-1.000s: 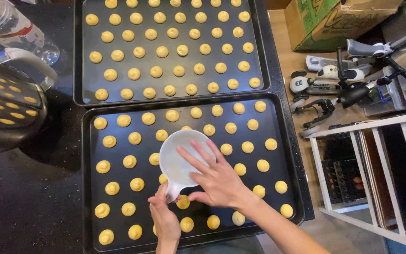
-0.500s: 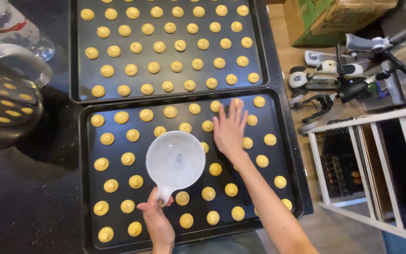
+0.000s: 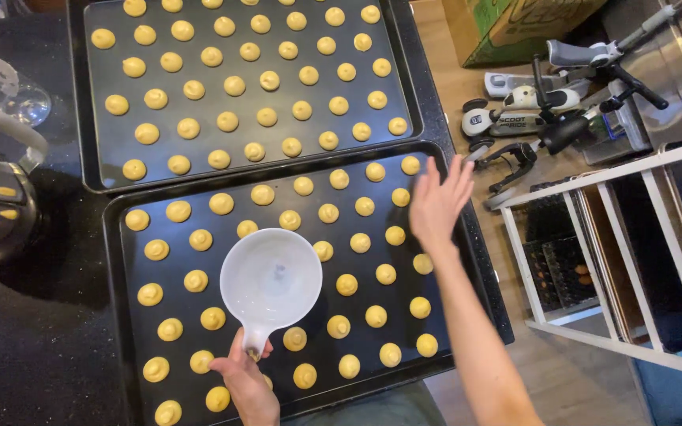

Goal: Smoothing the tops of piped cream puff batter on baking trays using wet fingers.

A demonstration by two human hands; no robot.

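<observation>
Head view looks straight down on the left hand (image 3: 245,379) at the bottom edge, fingers curled tight around the short handle of a white cup (image 3: 271,280). That cup is round, smooth and plain white, shallow like a measuring scoop, with a small bump at the centre of its bowl; it hangs over the middle of the near baking tray (image 3: 116,315), covering a few of the pieces beneath. Small round yellow dough mounds (image 3: 338,326) sit in even rows across the dark tray, each with a little peak on top. Further right, the right hand (image 3: 438,201) is lifted above the tray's far right corner, palm open and fingers spread, holding nothing. Beyond it a second tray (image 3: 80,118) lies edge to edge with the first, filled with the same yellow mounds. Both trays rest on a black bench (image 3: 33,347). At the right, on the wooden floor, lie toy scooters (image 3: 550,102) beside a white rack (image 3: 617,260)
</observation>
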